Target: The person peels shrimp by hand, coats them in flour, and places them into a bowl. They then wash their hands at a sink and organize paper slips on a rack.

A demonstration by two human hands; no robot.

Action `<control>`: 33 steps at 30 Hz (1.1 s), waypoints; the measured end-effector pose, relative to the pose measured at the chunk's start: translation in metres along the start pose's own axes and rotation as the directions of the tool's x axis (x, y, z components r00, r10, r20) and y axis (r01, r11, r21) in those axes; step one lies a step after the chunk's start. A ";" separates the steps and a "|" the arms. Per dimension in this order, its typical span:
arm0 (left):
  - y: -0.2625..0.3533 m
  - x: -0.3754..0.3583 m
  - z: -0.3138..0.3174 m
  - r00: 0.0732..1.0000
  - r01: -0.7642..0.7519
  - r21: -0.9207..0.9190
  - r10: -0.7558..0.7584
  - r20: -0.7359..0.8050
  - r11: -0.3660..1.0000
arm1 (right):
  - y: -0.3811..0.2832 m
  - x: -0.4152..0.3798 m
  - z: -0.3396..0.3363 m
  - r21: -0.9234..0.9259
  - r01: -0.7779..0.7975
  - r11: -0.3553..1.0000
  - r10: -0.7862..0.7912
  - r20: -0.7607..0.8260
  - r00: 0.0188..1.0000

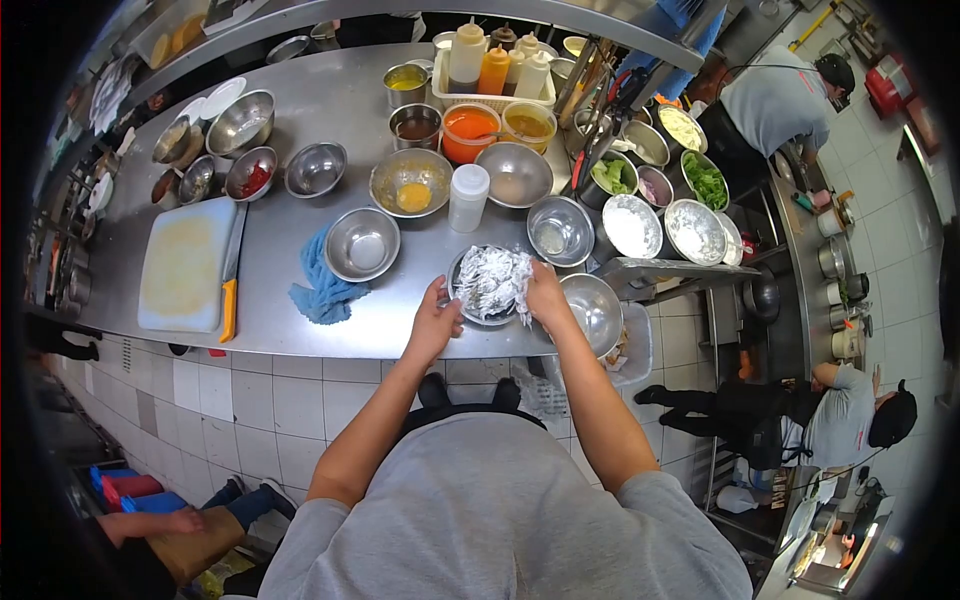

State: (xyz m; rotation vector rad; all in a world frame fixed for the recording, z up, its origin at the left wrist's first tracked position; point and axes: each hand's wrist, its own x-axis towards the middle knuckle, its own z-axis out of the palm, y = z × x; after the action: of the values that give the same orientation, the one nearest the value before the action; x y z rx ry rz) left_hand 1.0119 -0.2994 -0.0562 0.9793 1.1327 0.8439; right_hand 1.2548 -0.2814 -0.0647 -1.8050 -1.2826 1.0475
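Both hands, left hand [434, 322] and right hand [547, 292], flank the floured bowl [490, 283].

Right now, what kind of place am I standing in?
Most likely a commercial restaurant kitchen. A long stainless steel counter is crowded with metal mixing bowls and squeeze bottles, the floor is tiled, and other people work at stations nearby. Both hands are at a bowl of flour-coated food.
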 end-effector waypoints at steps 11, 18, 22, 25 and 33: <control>-0.007 0.026 -0.012 0.983 0.185 -0.242 -0.177 0.054 0.952 | -0.046 -0.039 -0.048 0.214 -0.071 0.974 0.085 -0.056 0.995; -0.008 0.035 0.000 0.974 0.220 -0.239 -0.200 0.108 0.946 | -0.031 -0.075 -0.102 0.775 -0.058 0.629 0.078 0.011 0.997; -0.012 0.020 0.018 0.982 0.164 -0.349 -0.185 -0.029 0.923 | -0.009 -0.106 -0.168 0.806 0.048 0.591 0.101 -0.132 0.986; -0.015 0.010 0.029 0.974 0.140 -0.379 -0.195 -0.113 0.915 | 0.040 -0.126 -0.220 0.660 0.113 0.743 0.159 -0.338 0.928; -0.038 -0.029 0.042 0.918 0.038 -0.442 -0.206 -0.340 0.896 | 0.284 -0.095 -0.249 -0.558 -0.362 0.747 0.090 -0.454 0.887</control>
State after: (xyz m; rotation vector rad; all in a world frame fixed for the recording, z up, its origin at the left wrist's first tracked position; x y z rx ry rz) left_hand 1.0482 -0.3471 -0.0765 0.3773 1.2483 1.1507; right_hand 1.5752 -0.4710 -0.1786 -2.5829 -1.2466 0.3011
